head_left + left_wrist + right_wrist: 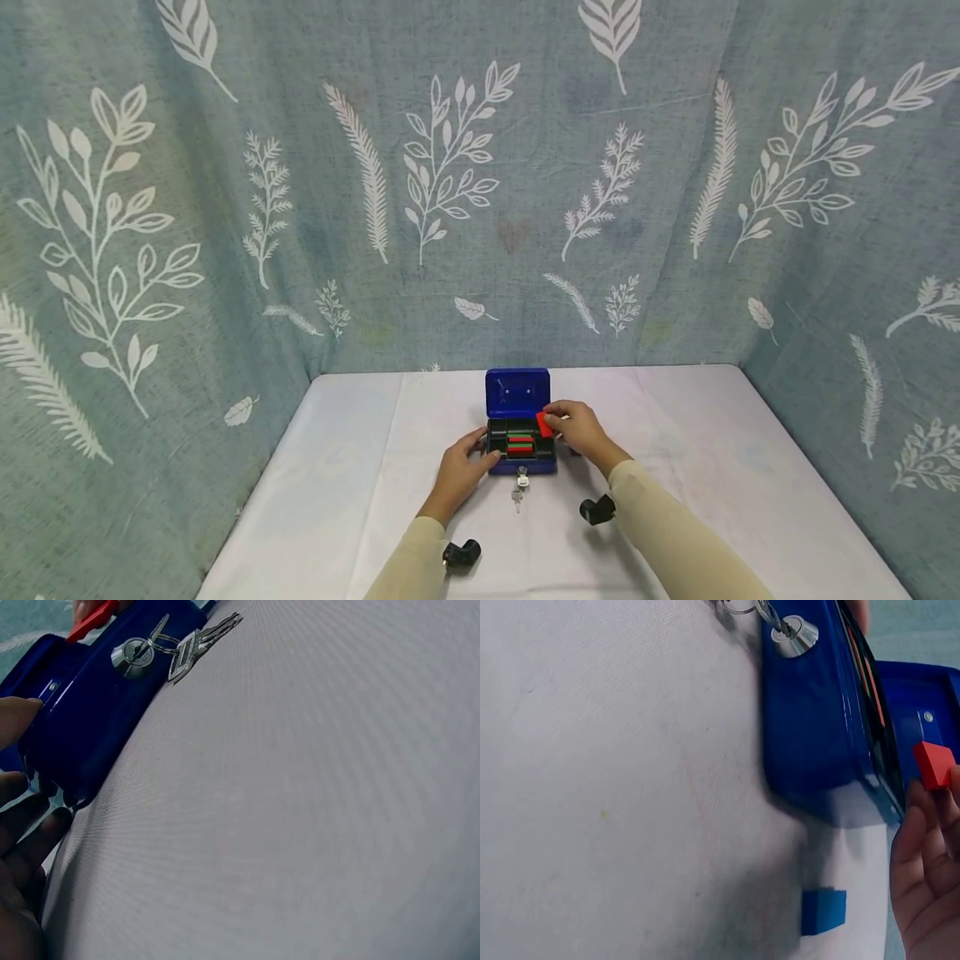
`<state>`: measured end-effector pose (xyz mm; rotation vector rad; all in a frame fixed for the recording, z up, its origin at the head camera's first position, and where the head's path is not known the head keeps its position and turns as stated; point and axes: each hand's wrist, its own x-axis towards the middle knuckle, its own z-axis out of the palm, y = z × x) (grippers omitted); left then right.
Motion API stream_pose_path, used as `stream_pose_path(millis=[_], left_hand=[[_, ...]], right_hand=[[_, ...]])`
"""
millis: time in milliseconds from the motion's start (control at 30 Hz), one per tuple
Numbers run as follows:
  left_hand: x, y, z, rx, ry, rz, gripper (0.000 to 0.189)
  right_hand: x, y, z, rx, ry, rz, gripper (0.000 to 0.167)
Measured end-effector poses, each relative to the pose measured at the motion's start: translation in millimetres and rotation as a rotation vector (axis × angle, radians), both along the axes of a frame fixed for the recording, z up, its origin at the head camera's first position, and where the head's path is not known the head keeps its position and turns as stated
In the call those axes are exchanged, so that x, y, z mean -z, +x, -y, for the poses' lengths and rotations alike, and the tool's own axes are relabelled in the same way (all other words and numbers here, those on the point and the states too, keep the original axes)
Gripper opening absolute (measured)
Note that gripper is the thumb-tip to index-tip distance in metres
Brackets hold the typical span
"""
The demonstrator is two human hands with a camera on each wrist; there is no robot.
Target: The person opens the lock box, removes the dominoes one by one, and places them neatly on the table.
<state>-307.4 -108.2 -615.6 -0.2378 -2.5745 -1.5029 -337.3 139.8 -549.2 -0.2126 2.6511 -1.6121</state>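
A dark blue cash box (522, 468) stands on the table with its lid (517, 393) raised at the back. Inside it a black tray (497, 429) has compartments, with red and green pieces (520, 448) in the middle ones. My left hand (459, 477) holds the box by its left side, thumb over the rim and fingers along the wall. Between thumb and fingertips, my right hand (581, 429) pinches a red block (934, 765) above the tray's right back corner. Keys (196, 651) hang from the lock (133, 657) in the front wall.
A small blue block (823, 911) lies on the white cloth to the right of the box. The white-covered table (360, 500) runs back to a leaf-patterned curtain (300, 208). A black wrist device (597, 509) sits by the right sleeve, another (461, 553) by the left.
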Motion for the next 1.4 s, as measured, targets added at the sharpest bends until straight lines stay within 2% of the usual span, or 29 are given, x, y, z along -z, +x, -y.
stream_pose_path(millis=[367,633,867,1133,1400], left_hand=[[-2.7,0.6,-0.4,0.0,0.003,-0.004,0.058],[-1.4,2.4,0.3,0.017,0.013,-0.033,0.059],[-0.4,3.1,1.1,0.007,0.005,-0.011,0.06],[0.0,1.4,1.0,0.014,0.019,-0.041,0.06],[-0.3,0.6,-0.2,-0.001,0.006,-0.008,0.06]], right_hand=[[4.0,1.6,-13,0.05,-0.057,0.02,0.022],[14.1,1.4,-20,0.073,-0.085,0.059,0.02],[14.9,5.9,-30,0.1,-0.072,0.054,0.021],[14.4,8.5,-44,0.119,-0.027,0.06,0.022],[16.3,11.1,-52,0.145,-0.014,0.072,0.023]])
